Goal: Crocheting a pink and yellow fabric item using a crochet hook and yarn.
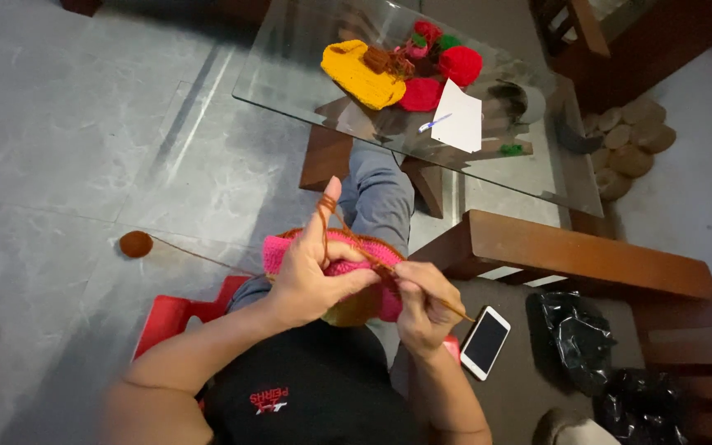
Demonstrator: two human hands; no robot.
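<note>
the left hand [311, 276] is pinching the pink crochet piece [348, 268] over the lap, brown yarn [325, 206] looped over its raised forefinger, while the right hand [423, 306] is closing on the hook [447, 306], apparently mid-stitch along the brown edge, wanting steady tension.

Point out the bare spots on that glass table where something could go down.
The glass table is bare along its left end, left of the yellow crochet piece, and on a strip between the white paper and the far right edge. The middle is crowded: red yarn ball, crochet pieces, paper and pen.
</note>
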